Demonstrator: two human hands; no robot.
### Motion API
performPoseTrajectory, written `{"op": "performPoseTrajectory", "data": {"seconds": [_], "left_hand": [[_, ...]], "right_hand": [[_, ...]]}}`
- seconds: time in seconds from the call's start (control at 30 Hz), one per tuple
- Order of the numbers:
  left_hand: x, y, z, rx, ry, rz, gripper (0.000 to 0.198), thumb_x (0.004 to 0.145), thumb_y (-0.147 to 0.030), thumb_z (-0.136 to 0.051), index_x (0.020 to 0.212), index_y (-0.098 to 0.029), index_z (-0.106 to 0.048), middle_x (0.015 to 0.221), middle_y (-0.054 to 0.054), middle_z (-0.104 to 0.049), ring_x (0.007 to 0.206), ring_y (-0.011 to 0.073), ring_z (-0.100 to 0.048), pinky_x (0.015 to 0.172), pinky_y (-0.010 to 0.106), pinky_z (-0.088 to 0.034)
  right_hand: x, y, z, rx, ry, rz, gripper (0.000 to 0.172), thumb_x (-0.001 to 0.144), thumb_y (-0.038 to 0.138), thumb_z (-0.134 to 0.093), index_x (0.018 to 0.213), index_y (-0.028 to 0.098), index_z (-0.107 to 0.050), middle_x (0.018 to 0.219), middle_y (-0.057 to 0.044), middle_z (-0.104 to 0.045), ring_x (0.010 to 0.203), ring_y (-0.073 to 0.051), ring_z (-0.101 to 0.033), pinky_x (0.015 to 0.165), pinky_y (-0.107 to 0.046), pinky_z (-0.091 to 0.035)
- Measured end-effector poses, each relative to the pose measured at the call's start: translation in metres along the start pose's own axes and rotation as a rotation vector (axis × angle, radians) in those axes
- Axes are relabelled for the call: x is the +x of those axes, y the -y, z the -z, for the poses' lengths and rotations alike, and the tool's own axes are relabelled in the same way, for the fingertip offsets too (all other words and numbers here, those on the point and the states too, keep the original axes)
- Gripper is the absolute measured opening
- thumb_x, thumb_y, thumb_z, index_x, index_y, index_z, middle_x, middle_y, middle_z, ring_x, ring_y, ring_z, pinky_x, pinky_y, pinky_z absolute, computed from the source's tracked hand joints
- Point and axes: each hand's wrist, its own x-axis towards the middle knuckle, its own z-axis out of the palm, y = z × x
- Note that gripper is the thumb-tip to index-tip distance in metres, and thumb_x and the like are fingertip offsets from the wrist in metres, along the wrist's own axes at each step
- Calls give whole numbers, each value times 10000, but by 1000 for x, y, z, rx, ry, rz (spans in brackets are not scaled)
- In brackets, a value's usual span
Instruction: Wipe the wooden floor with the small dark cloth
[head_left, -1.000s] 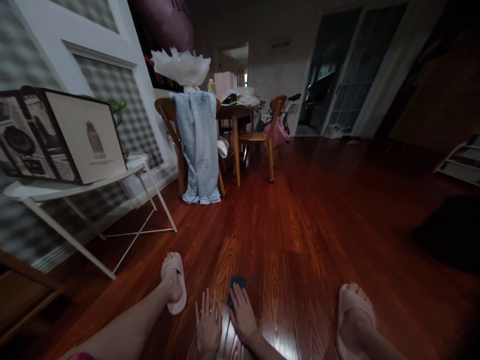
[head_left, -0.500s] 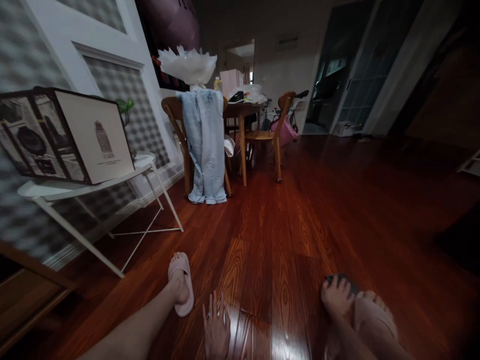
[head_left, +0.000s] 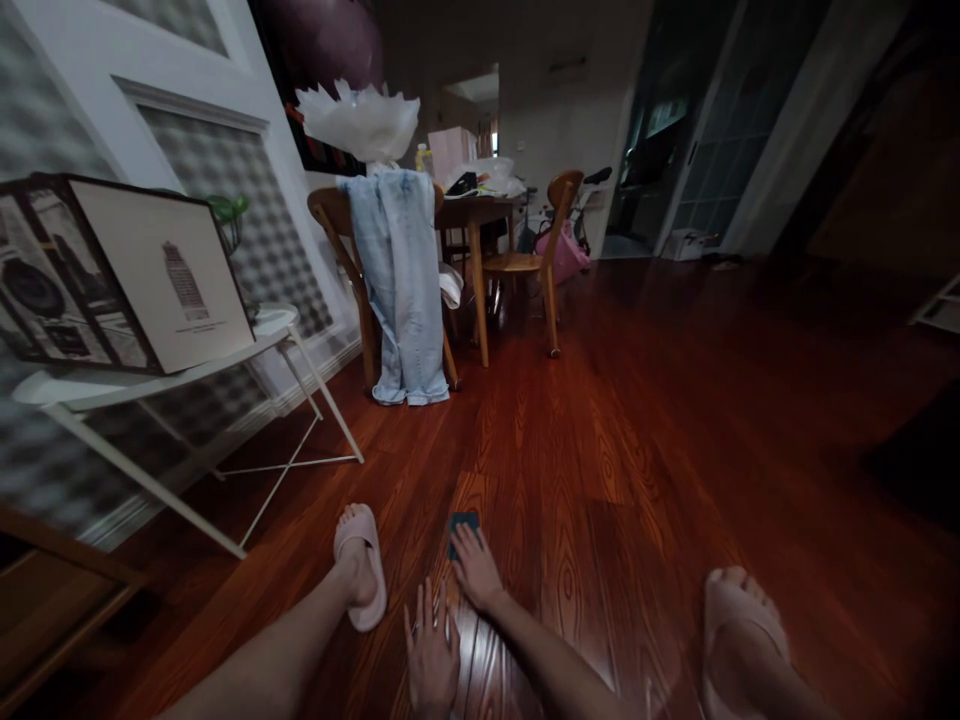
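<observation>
On the floor [head_left: 570,430], a small dark pad [head_left: 464,518] under a flat right hand [head_left: 478,577]

Between the person's two pale slippers [head_left: 358,528], the dark pad lay on the glossy wood beneath the right hand's fingers, with its far edge showing beyond them. That grip was not closed about it: palm down, fingers a little apart, simply laid over the top. Nearer the body, the left hand [head_left: 433,660] was spread wide as well, palm down, with nothing in it that I could see.

I took the pad, blue-green in the gloom, for something light and soft, a folded cloth or flat sponge perhaps, though its texture was too dim to make out. It hardly looked fragile. On such a shiny surface it would probably slide readily under flat fingers, perhaps bunching if pushed from one edge. For lifting, the uncovered far edge seemed the handiest place to pinch.

Off to the left, a printed box [head_left: 169,285] stood on a white table [head_left: 90,390], its sides hiding whatever it held. Across the room, a pink box [head_left: 451,150] stood on a wooden table [head_left: 480,208] near a yellowish bottle [head_left: 422,158]; I couldn't see inside the box. A pink bag [head_left: 564,255] behind a chair [head_left: 517,262] kept its contents hidden too.
</observation>
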Motion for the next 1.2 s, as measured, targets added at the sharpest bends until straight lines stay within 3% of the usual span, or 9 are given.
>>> {"op": "performPoseTrajectory", "data": {"seconds": [0.1,0.2,0.4,0.53,0.63,0.73,1.03,1.13,1.2], "left_hand": [[3,3,-5,39,-14,-22,761,769,-368,-498,1493,-522,-326,1639,-176,-312,1525,405,-231,1148,755,-275],[1,5,-9,45,17,-6,754,774,-373,-487,1494,-525,-320,1633,-190,-316,1529,395,-226,1155,747,-278],[-4,5,-9,-20,-65,21,700,803,-379,-476,1490,-482,-388,1630,-146,-355,1536,365,-234,1178,694,-283],[-4,1,-6,-15,-77,42,658,838,-376,-432,1491,-456,-409,1617,-105,-401,1533,336,-258,1193,664,-268],[-4,-3,0,4,-43,58,640,843,-389,-426,1479,-462,-424,1615,-101,-407,1536,319,-258,1194,650,-267],[-4,-6,6,10,-1,74,657,833,-395,-439,1488,-449,-413,1631,-83,-385,1546,322,-229,1209,642,-247],[-5,-15,18,-21,-12,103,663,807,-407,-474,1468,-456,-450,1601,-71,-441,1528,330,-273,1214,625,-241],[22,3,33,-17,-32,112,648,770,-454,-552,1416,-474,-516,1590,-74,-456,1526,366,-257,1175,664,-269],[54,27,48,-13,-54,121,675,752,-498,-602,1420,-455,-517,1608,-58,-431,1529,393,-230,1169,699,-248]], "right_hand": [[-2,5,-10,67,92,296,560,981,365,-415,1531,260,-429,1622,-44,-385,1521,-175,-266,1261,-425,-163],[-9,-42,19,44,101,272,534,964,337,-429,1493,290,-487,1595,-36,-433,1500,-168,-312,1242,-429,-209],[-77,-190,104,-235,-239,-511,563,957,263,-276,1410,127,-581,1544,-152,-485,1460,-242,-389,1189,-485,-291],[-147,-239,108,-334,-513,-856,643,967,303,-186,1431,19,-529,1535,-236,-462,1494,-311,-310,1166,-564,-294],[-169,-228,89,-310,-623,-922,676,971,344,-157,1489,28,-456,1534,-263,-448,1509,-338,-269,1137,-644,-289],[-157,-187,64,-249,-626,-893,684,970,369,-159,1542,69,-385,1563,-274,-396,1502,-386,-269,1099,-724,-270],[-96,-32,-52,-126,-162,-313,609,991,398,-281,1549,191,-410,1595,-154,-399,1520,-338,-272,1195,-655,-209],[-90,-25,-55,-133,-118,-231,582,982,367,-332,1517,181,-463,1617,-118,-371,1520,-299,-280,1231,-559,-230],[-89,-47,-34,-150,-140,-180,560,974,347,-337,1490,208,-504,1610,-86,-395,1509,-271,-311,1235,-520,-242]]}}
